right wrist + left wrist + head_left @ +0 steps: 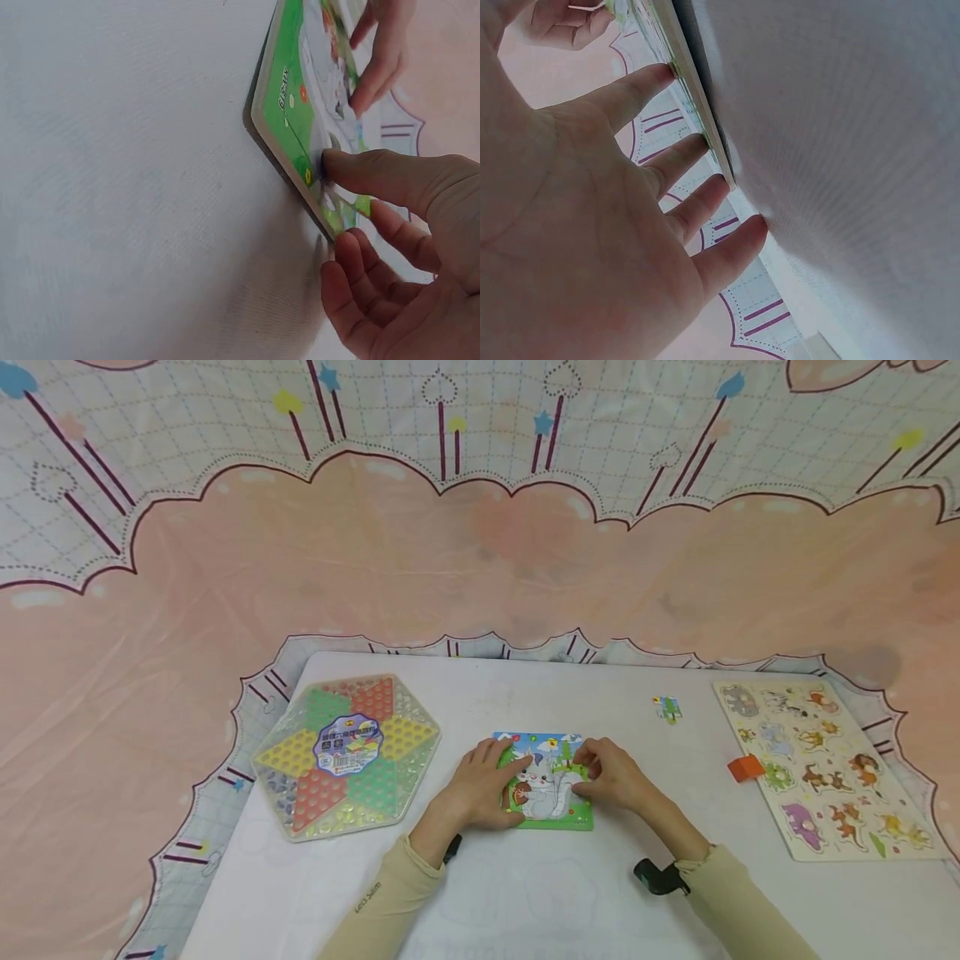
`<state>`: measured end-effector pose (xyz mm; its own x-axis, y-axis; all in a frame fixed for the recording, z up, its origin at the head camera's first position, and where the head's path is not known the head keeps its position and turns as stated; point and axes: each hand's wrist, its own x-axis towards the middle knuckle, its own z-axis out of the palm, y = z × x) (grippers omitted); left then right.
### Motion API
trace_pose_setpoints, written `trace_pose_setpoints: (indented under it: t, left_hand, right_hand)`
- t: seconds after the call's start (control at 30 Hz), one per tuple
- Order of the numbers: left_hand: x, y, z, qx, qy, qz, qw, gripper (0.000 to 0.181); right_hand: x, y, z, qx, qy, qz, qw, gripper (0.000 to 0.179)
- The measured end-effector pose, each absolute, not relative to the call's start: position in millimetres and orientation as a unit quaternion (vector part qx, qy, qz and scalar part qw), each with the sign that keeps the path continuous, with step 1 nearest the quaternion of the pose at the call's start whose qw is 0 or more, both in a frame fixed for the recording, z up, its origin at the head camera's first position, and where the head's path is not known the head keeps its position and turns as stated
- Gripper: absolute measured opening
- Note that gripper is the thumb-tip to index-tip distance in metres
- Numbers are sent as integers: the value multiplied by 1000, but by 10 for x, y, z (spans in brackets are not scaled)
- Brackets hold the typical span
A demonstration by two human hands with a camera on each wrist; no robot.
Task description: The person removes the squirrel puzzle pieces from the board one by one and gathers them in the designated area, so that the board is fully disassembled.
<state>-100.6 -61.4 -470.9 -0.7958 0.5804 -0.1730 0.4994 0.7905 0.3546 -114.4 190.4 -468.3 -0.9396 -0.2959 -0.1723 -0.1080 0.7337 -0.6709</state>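
Note:
A squirrel jigsaw puzzle (546,806) with a green border lies flat on the white table. My left hand (480,785) rests over its left side, fingers extended; in the left wrist view, fingertips (694,146) touch the puzzle's edge. My right hand (611,772) is at the right edge with bent fingers. In the right wrist view, its thumb and index finger pinch a white-and-green puzzle piece (334,202) by the squirrel's tail, the thumb pressing from above. Its other fingers curl beside the board's edge.
Loose puzzle pieces (667,708) lie beyond my right hand. A hexagonal Chinese checkers board (412,777) in clear wrapping sits at left. At right is a wooden animal puzzle board (810,793), an orange block (746,768) at its left edge. Patterned cloth (450,568) hangs behind the table.

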Motion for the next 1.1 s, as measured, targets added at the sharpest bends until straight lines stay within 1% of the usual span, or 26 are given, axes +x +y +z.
trace_pose_setpoints:
  t: [0.13,0.4,0.6,0.83,0.97,1.1]
  left_hand:
    - [-1007,-614,-4717,288,936,146,138,79]
    - [-1012,-605,-4715,287,937,144,140,79]
    - [-1007,-598,-4699,287,937,145,139,79]
    - [-1002,-598,-4699,288,936,148,137,79]
    - [-1003,-599,-4698,288,936,148,140,80]
    - [-1005,-604,-4708,287,936,147,143,79]
  right_hand:
    - [-1134,1914,-4683,-126,913,-364,133,32]
    - [-1102,1928,-4696,-138,896,-404,125,25]
    - [-1091,1909,-4716,-148,887,-426,95,21]
    - [-1060,1880,-4738,-126,890,-432,78,16]
    - [-1050,1882,-4744,-125,890,-431,86,20]
    - [-1039,1888,-4753,-129,878,-446,112,33]
